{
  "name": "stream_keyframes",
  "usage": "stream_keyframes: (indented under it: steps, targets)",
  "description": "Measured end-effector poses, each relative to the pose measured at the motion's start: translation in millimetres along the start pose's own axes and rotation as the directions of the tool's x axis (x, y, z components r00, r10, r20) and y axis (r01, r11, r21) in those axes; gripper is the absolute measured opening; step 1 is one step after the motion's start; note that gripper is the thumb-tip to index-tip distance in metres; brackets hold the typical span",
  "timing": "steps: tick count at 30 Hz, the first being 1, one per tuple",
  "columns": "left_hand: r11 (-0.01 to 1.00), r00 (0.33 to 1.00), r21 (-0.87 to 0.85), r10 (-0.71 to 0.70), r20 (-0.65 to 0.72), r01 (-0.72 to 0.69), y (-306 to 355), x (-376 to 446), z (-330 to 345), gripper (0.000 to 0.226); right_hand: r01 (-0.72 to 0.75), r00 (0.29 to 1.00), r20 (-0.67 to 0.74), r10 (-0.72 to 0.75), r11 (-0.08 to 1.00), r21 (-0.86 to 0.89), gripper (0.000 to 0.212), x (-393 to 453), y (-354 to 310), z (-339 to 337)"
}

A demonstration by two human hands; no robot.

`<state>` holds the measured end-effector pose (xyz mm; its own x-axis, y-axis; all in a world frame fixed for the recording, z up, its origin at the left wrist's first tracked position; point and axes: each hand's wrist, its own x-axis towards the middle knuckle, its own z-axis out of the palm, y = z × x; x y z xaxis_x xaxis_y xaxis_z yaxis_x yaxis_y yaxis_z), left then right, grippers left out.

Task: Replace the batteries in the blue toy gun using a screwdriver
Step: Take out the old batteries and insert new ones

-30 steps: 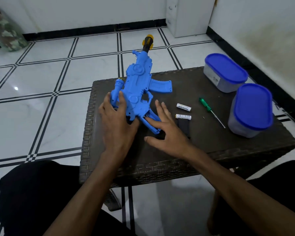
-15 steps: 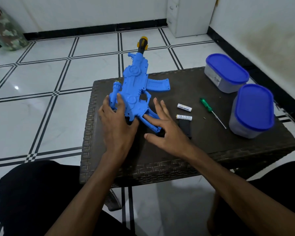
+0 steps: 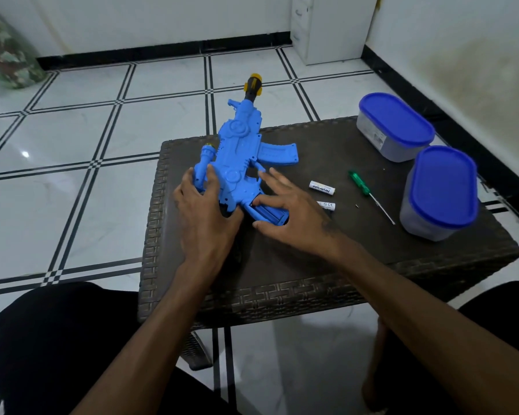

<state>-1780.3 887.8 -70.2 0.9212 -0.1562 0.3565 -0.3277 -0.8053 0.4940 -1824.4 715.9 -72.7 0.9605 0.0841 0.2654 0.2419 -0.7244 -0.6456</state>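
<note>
The blue toy gun (image 3: 237, 163) is laid flat on the bench (image 3: 282, 265), its long axis running away from the person, muzzle past the far edge. Its near end is steadied by the left hand (image 3: 206, 217), fingers curled over the scope side, while the right hand (image 3: 291, 211) is rested on the butt with fingers spread straight. Two batteries (image 3: 322, 187) and the screwdriver (image 3: 369, 194) are lain to the right, so the right hand is judged nearer them.

Setting: you sit in a home room.
Floor: white tiles (image 3: 72, 205), black inlay lines.
Furniture: low woven wicker table (image 3: 267, 292); white cabinet (image 3: 327, 28).
Household goods: two blue-lidded storage containers (image 3: 396, 124).
</note>
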Motion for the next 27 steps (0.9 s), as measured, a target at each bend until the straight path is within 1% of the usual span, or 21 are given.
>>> stream_keyframes:
  steps: [2,5,10,12,14,17,19,24,27]
  targets:
    - [1.0,1.0,-0.013,-0.006,0.007,0.006,-1,0,1,0.081,0.026,1.0,0.009,-0.026,1.0,-0.016,0.034,2,1,1]
    - [0.999,1.0,-0.03,-0.023,0.013,0.023,-3,0,2,0.081,0.016,1.0,-0.026,-0.015,1.0,0.004,0.034,4,1,5]
    - [0.998,0.999,-0.048,-0.038,0.019,0.039,-4,0,2,0.083,-0.025,0.987,-0.155,0.038,0.996,0.082,0.033,2,3,16]
    - [0.998,0.999,-0.055,-0.039,0.022,0.04,-5,1,3,0.083,-0.024,0.982,-0.184,0.04,0.996,0.087,0.032,1,3,20]
    - [0.997,0.999,-0.061,-0.045,0.03,0.047,-7,2,5,0.083,0.006,0.984,-0.179,0.001,0.999,0.037,0.032,2,3,20]
    - [0.997,0.999,-0.059,-0.04,0.033,0.042,-8,2,5,0.082,0.037,0.991,-0.128,-0.04,0.999,-0.023,0.032,3,4,15]
    - [0.997,0.999,-0.06,-0.04,0.034,0.042,-8,2,5,0.082,0.033,0.993,-0.115,-0.035,0.999,-0.016,0.033,3,5,12]
    - [0.996,0.998,-0.071,-0.046,0.039,0.049,-9,3,5,0.083,0.005,0.988,-0.153,0.007,0.997,0.075,0.032,3,7,17]
    - [0.996,0.997,-0.065,-0.061,0.051,0.064,-10,3,5,0.082,0.022,0.99,-0.141,-0.016,0.999,0.041,0.031,3,7,18]
